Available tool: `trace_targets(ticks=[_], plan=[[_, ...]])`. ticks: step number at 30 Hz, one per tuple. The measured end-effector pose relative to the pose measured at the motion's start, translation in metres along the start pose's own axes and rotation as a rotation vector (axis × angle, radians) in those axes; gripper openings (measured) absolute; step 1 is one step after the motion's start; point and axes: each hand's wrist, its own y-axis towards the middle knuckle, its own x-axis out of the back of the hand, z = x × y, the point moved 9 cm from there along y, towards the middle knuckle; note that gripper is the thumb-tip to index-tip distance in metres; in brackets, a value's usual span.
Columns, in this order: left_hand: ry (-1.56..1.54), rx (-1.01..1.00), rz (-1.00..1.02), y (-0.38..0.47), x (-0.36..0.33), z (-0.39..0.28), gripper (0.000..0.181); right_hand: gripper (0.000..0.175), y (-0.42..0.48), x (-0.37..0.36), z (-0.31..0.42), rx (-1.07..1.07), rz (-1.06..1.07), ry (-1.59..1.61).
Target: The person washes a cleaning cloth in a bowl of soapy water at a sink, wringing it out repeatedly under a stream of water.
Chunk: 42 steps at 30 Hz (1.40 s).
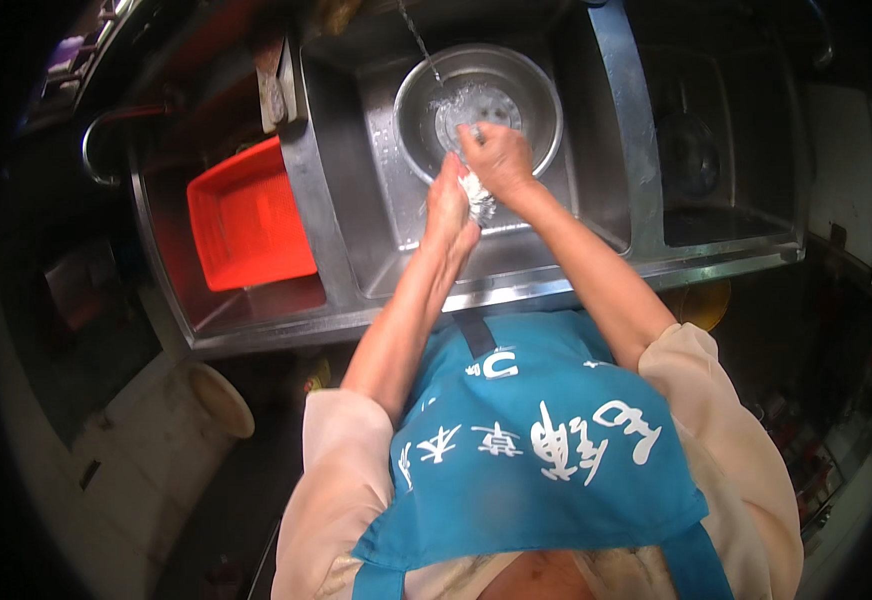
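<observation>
My left hand [447,199] is closed around a bundle of thin white strands [478,196], whose exact kind I cannot tell. Just beside it, my right hand [502,159] is bent over the bundle's far end, and a small greyish bit shows at its fingers. Both hands are over the near rim of a round stainless steel basin [553,135]. The basin stands in the middle sink [385,172] with water in it. A thin stream of water [419,43] falls into the basin from above. My fingers hide part of the bundle.
In the left sink sits a red plastic basket [252,217]. A steel divider [634,127] separates the middle sink from the dark right sink [728,217]. The sink's front edge [511,291] runs before my apron. A pale round container [222,401] is low on the left.
</observation>
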Motion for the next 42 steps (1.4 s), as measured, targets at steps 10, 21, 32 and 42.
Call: trace_targets(ticks=[10, 21, 32, 42], plan=[[-0.031, 0.028, 0.223, 0.009, -0.003, -0.038, 0.038, 0.034, -0.018, -0.039, -0.035, -0.621, 0.413, 1.25], [0.158, -0.214, 0.18, 0.124, -0.033, -0.137, 0.029, 0.029, 0.107, -0.06, -0.007, -0.348, 0.233, 1.116], [0.224, -0.262, 0.037, 0.15, -0.054, -0.154, 0.022, 0.013, 0.113, -0.018, 0.084, 0.188, 0.029, 0.522], [0.123, -0.037, -0.028, 0.094, -0.055, -0.024, 0.026, 0.034, 0.08, 0.021, 0.001, 0.052, -0.081, -0.101]])
